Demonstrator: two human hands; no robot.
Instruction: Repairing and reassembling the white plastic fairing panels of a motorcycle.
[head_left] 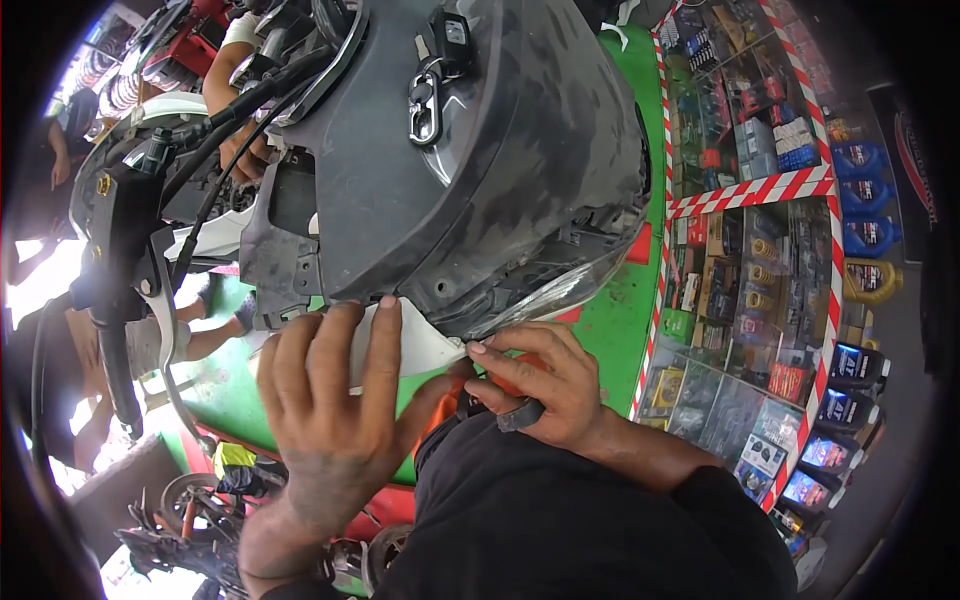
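My left hand [340, 400] holds a white panel [415, 345], fingers over it along the lower edge of a dusty dark scooter body panel [400, 230]. My right hand [540, 390] is closed at the white panel's right corner, gripping a partly hidden orange and dark grey tool [518, 417]; its index fingertip is at the corner. A clear lens-like strip [560, 295] runs above that hand. A key bunch with a fob and carabiner [425, 110] lies on the dark panel.
Another person's hand [240, 150] reaches among parts at upper left, beside cables and a handlebar lever [160, 290]. More people [60, 160] are at left. A glass display case [750, 280] with bottles alongside borders the green floor [615, 350] at right. A bike [190, 510] sits at lower left.
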